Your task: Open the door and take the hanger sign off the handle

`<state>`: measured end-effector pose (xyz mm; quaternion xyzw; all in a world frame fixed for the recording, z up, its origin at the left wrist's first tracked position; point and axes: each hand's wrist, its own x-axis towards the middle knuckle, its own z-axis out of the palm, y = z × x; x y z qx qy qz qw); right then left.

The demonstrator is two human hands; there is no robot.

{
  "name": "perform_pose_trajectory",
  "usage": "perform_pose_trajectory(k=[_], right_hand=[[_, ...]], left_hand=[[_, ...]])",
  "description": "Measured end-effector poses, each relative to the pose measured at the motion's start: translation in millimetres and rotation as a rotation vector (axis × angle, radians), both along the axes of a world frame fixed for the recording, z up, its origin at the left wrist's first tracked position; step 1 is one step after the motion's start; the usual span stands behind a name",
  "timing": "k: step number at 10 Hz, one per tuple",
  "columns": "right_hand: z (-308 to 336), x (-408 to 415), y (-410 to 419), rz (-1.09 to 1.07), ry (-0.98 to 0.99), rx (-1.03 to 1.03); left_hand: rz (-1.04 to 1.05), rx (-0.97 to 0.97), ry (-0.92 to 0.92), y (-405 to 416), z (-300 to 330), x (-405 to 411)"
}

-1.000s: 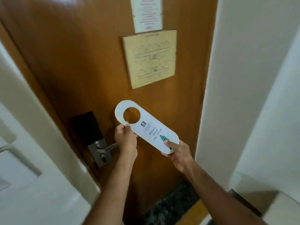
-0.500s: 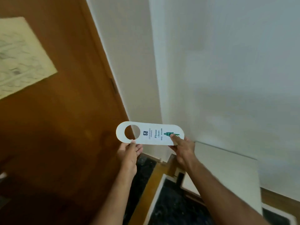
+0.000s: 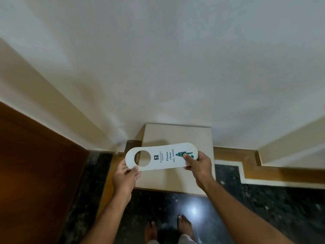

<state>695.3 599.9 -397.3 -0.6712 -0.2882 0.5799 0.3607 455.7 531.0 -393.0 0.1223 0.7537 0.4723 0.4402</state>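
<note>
White oblong card hanger sign (image 3: 162, 158) w/ round hole reads "Please clean my room", green figure; left hand (image 3: 125, 176) pinching hole end, right hand (image 3: 197, 163) pinching other end.

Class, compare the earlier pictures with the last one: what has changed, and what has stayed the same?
The hanger sign has been carried away from the door handle, which has left the view, and turned level above a pale box by the wall. Unchanged: the left hand pinches its holed end, the right hand its printed end.
</note>
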Motion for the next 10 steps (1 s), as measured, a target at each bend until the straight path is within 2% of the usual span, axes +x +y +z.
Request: perform_pose_trajectory(k=[2,3,5,8,9,10], right_hand=[[-117,27,-3,-0.02,-0.315,-0.078],[-167,34,-2,0.039,-0.478,-0.149],[-223,39,3,0.238,-0.728,-0.216],[-239,30,7,0.251,-0.899,-0.271],[-230,28,8,0.221,-0.977,-0.173],[-207,25,14,0.322,-1.106,0.018]], left_hand=[[-0.299,-0.216,0.228,25,-121,13],[-0.452,-0.242,0.34,32,-171,20],[-0.619,-0.32,0.507,39,-225,33],[-0.868,-0.471,0.674,52,-241,35],[-0.94,-0.516,0.812,56,-226,30],[-1.006,-0.403,1.082,62,-199,19]])
